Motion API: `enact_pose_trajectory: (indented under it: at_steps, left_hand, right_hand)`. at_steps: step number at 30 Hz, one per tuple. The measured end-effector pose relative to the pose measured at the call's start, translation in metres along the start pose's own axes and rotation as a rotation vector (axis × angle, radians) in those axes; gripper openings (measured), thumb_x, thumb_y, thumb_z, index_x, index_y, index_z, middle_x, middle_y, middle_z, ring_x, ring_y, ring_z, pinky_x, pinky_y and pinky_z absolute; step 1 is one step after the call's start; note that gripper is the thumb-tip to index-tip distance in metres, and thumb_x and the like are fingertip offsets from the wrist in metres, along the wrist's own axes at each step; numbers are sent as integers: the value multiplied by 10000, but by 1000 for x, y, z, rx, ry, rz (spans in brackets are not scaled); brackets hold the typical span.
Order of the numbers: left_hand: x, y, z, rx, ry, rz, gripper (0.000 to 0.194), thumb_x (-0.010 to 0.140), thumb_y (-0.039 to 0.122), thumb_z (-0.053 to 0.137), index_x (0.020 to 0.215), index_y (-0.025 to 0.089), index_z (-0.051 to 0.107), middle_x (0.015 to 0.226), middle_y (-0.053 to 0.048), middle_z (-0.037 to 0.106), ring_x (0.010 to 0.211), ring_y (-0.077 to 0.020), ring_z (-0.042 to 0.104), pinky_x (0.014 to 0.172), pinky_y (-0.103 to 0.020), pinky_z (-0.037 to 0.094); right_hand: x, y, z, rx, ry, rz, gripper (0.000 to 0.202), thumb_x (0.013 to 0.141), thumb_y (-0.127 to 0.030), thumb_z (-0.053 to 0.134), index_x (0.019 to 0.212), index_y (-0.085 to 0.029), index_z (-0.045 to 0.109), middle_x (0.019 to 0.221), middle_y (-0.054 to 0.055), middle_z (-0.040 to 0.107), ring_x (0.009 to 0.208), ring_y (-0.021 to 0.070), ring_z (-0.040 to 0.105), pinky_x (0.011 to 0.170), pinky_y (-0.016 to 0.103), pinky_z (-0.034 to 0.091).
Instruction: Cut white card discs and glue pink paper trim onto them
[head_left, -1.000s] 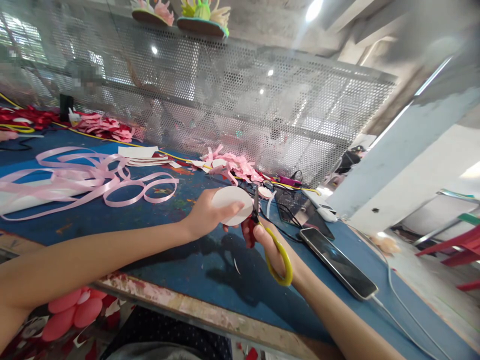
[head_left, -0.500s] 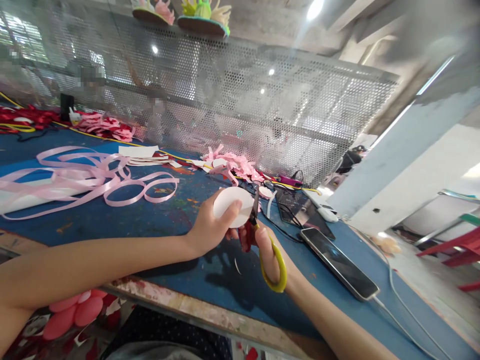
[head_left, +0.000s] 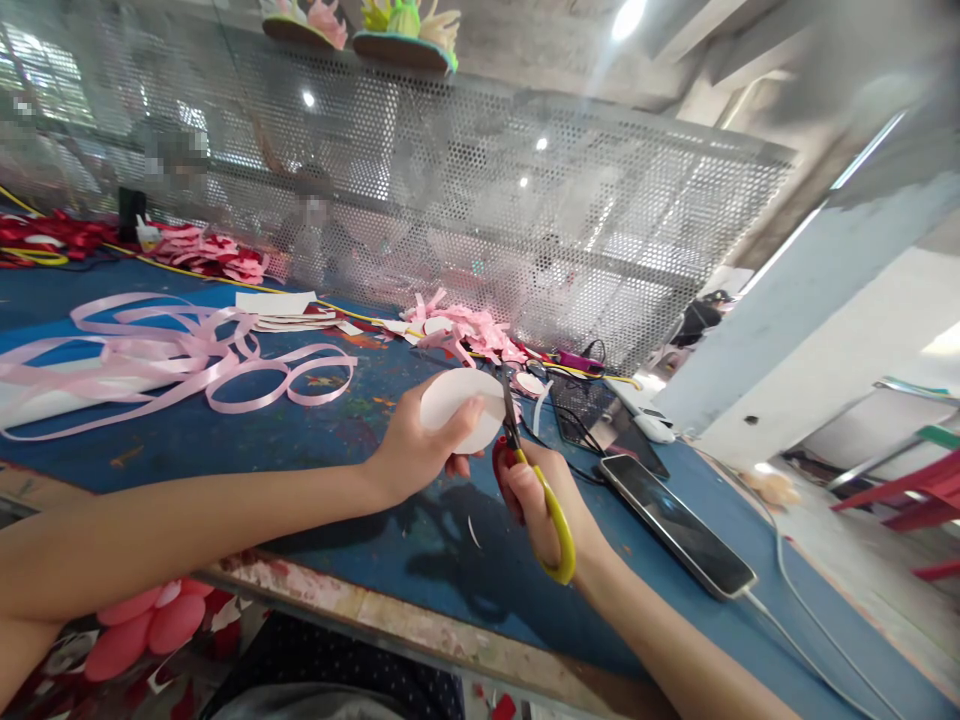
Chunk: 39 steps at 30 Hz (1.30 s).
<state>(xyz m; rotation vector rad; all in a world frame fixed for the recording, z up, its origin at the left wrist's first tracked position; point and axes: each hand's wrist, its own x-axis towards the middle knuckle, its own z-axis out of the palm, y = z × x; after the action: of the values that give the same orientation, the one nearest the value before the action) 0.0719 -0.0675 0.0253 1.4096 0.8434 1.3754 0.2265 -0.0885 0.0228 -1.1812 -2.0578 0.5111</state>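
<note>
A round white paper disc (head_left: 442, 400) is pinched in my left hand (head_left: 420, 440), with the thumb lying across its face. My right hand (head_left: 547, 495) grips a pair of scissors (head_left: 560, 540) with yellow and red handles. The dark blades point up along the disc's right edge; whether they touch the paper I cannot tell. Below the hands a thin white paper sliver (head_left: 474, 532) lies on the blue tabletop (head_left: 330, 540).
Pink ribbon (head_left: 247, 385) lies in loops at left, near stacked white paper (head_left: 292, 312). Pink cut strips (head_left: 472, 330) are heaped at the perforated metal screen (head_left: 465, 180). A phone (head_left: 679, 525) with a cable lies at right, by a dark tablet (head_left: 600, 420).
My right hand has shifted slightly right and turned, and the scissor blades now tilt more to the left. My left hand has moved a little left with the disc.
</note>
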Motion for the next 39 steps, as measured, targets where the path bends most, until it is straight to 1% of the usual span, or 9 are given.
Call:
enact_pose_trajectory:
  at_steps: [5,8,11,13,15,20,29,34,39]
  left_hand:
    - [5,5,-7,27,-45,-8,310,744,411,619,907,149,588,513,25,577,329,-75,499,306,-156,384]
    - [7,6,-9,55,-71,-4,276,770,412,588,862,151,585,481,28,556,314,-68,476,311,-155,374]
    - [3,2,-5,26,-79,21,299,784,428,571,922,162,573,527,28,574,341,-77,498,334,-169,402]
    - [-1,-2,-1,-6,-86,42,342,781,442,577,985,168,559,562,28,585,374,-88,521,358,-181,425]
    - [-5,-4,3,-28,-56,59,368,793,466,557,998,161,553,551,28,572,395,-95,524,380,-191,432]
    - [-6,-3,5,-29,69,89,331,829,485,499,918,168,539,551,22,553,406,-86,497,416,-200,419]
    - [-10,-8,9,-48,69,155,257,846,423,509,952,190,485,696,0,616,522,-108,557,542,-226,485]
    - [-9,-15,11,-89,102,212,253,865,412,488,936,169,496,653,7,594,482,-94,520,452,-200,439]
    - [-11,-18,13,-46,119,203,274,864,408,499,925,144,547,657,-8,613,499,-89,528,451,-183,437]
  right_hand:
    - [2,0,-11,-151,17,13,643,724,-811,207,534,-204,307,476,-40,287,473,86,236,425,244,183]
    - [3,0,-15,-163,11,45,618,729,-787,284,525,-203,301,480,-48,258,473,83,234,422,239,180]
    - [4,1,-10,46,-66,21,581,786,-731,281,604,-192,402,527,-21,385,489,105,349,445,241,303]
    - [3,2,-4,230,-136,-48,568,826,-694,245,704,-184,465,631,13,489,553,130,440,525,263,406]
    - [2,3,2,338,-167,-108,545,848,-666,235,764,-186,480,719,30,520,610,143,475,588,283,448]
    - [-1,8,10,316,-136,-152,517,862,-637,276,906,-181,514,786,31,503,655,147,449,619,290,424]
    - [1,9,17,362,-47,-128,537,832,-696,231,789,-201,433,715,13,475,582,135,430,546,277,408]
    - [0,8,17,229,16,-162,573,826,-710,230,797,-188,465,680,16,490,608,150,447,583,287,390]
    - [-1,3,20,213,72,-150,546,845,-689,212,754,-199,435,644,12,500,584,150,459,556,279,383]
